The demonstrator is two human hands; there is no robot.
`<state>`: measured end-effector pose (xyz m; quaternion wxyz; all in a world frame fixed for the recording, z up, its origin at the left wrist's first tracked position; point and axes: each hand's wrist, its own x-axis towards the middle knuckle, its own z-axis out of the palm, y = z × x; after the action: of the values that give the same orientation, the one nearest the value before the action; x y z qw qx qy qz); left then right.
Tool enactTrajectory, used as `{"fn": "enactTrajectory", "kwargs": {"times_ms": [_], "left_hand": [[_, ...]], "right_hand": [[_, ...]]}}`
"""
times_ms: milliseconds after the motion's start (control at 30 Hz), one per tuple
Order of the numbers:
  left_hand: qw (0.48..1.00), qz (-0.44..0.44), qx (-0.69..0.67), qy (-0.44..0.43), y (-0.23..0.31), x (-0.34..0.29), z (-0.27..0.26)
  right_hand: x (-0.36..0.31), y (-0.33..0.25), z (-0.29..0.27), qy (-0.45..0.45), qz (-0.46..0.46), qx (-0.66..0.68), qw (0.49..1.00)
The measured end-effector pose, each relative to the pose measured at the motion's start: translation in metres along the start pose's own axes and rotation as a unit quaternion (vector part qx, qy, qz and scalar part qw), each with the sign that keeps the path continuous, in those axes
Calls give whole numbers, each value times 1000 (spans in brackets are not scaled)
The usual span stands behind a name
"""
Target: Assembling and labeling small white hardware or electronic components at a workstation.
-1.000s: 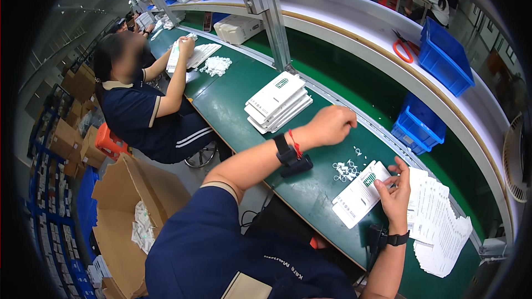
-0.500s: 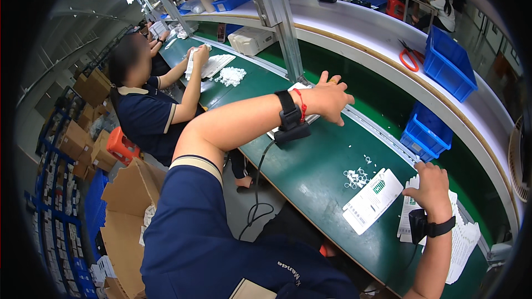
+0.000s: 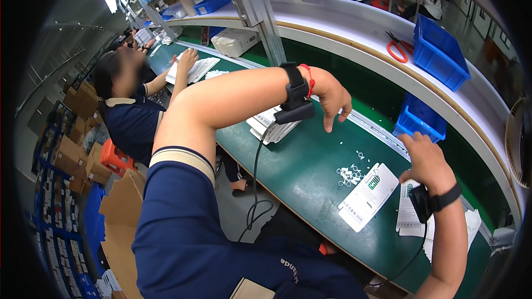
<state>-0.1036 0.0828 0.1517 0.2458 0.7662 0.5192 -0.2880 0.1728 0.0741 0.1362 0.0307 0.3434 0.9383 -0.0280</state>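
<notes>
White box (image 3: 368, 198) lies flat on the green bench (image 3: 293, 180), plastic pieces (image 3: 349, 176) beside it, likely for easy reach, while the left hand (image 3: 332, 95) droops loosely open and the right hand (image 3: 428, 163) spreads its fingers near printed cards (image 3: 408, 210).

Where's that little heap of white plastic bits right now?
In the head view, the heap lies right of centre on the green tabletop, beside the upper-left edge of the flat white package.
</notes>
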Motion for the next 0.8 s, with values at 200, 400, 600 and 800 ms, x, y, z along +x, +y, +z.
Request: {"fn": "enactTrajectory", "kwargs": {"times_ms": [200, 400, 600, 800], "left_hand": [[997, -56, -20, 42, -41, 89, -7], [973, 135, -56, 177, -14, 44, 7], [970, 34, -33, 239, -29, 55, -15], [965, -80, -16, 248, -23, 89, 1]], "right_hand": [[82, 8, 53, 110, -21, 7, 994], [47, -7, 49, 110, 36, 85, 990], [81, -35, 24, 126, 28, 45, 991], [96, -17, 64, 115, 35, 107, 987]]}}
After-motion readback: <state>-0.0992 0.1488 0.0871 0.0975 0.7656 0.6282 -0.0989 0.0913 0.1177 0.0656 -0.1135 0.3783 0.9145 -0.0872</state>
